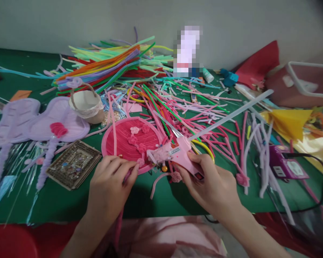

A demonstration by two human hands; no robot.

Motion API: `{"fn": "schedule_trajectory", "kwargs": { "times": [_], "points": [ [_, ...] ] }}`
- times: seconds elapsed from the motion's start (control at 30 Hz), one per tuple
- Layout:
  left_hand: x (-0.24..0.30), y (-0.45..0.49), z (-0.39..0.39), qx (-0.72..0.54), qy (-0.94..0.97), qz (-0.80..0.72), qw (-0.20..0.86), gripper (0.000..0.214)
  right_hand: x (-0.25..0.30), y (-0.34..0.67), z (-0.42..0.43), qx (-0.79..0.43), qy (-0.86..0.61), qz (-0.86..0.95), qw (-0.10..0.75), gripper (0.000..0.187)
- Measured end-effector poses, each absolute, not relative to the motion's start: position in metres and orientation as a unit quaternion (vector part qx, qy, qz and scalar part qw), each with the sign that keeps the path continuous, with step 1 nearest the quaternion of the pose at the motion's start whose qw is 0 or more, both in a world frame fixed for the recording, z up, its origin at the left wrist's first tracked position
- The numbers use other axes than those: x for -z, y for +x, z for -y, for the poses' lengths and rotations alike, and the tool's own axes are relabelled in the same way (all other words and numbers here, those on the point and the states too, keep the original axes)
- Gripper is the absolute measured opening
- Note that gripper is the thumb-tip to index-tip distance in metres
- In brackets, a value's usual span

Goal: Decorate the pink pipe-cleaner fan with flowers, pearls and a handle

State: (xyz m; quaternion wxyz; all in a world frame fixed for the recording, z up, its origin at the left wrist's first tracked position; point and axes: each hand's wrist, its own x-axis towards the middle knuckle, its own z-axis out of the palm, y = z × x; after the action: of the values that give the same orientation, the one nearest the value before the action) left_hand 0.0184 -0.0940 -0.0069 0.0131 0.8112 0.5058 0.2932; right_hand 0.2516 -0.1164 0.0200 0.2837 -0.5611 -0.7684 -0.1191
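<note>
Round red fan [123, 146], pink-rimmed and dotted with small flowers [134, 130], lies just beyond the left hand [110, 182], near the front of the green table [78, 206], its decorated face toward the camera. The left fingers are curled closed around a dark pink stem [119, 225] that looks like its handle; the right hand [214, 182] grips a pink glue gun [183, 152] by its body, fingers wrapped round. The gun's fuzzy front end overlaps the fan's right rim — whether they touch, I cannot tell. A stray drip could mat the flowers or streak the red face, and a slip of the right hand could bring a hot tip against the left fingertips, which sit close by. The long glue stick [231, 115] at the gun's rear might snag the loose pink stems [204, 130] if the gun turns. The fan's long axis seems to run along the handle: disc end pointing away toward the bundled stems [104, 68], handle end back toward the person's lap.
</note>
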Motion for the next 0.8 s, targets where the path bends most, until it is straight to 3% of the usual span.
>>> {"fn": "schedule_trajectory", "kwargs": {
  "times": [0.2,0.4,0.57,0.7,0.8],
  "points": [
    [0.002,0.015,0.092,-0.305,0.81,-0.501,-0.004,0.005,-0.019,0.252,0.118,0.102,-0.569,0.764,0.287,0.015],
    [0.001,0.006,0.102,-0.295,0.846,-0.443,0.012,0.025,-0.019,0.255,0.117,0.067,-0.611,0.731,0.296,0.021],
    [0.001,0.001,0.114,-0.294,0.843,-0.451,-0.008,0.026,-0.032,0.266,0.102,-0.105,-0.727,0.621,0.274,0.035],
    [0.002,0.0,0.118,-0.31,0.834,-0.456,-0.013,0.025,-0.052,0.274,0.084,-0.313,-0.715,0.576,0.242,0.05],
    [0.006,0.001,0.12,-0.312,0.832,-0.459,-0.01,0.026,-0.057,0.286,0.061,-0.284,-0.734,0.563,0.252,0.058]
  ]
}}
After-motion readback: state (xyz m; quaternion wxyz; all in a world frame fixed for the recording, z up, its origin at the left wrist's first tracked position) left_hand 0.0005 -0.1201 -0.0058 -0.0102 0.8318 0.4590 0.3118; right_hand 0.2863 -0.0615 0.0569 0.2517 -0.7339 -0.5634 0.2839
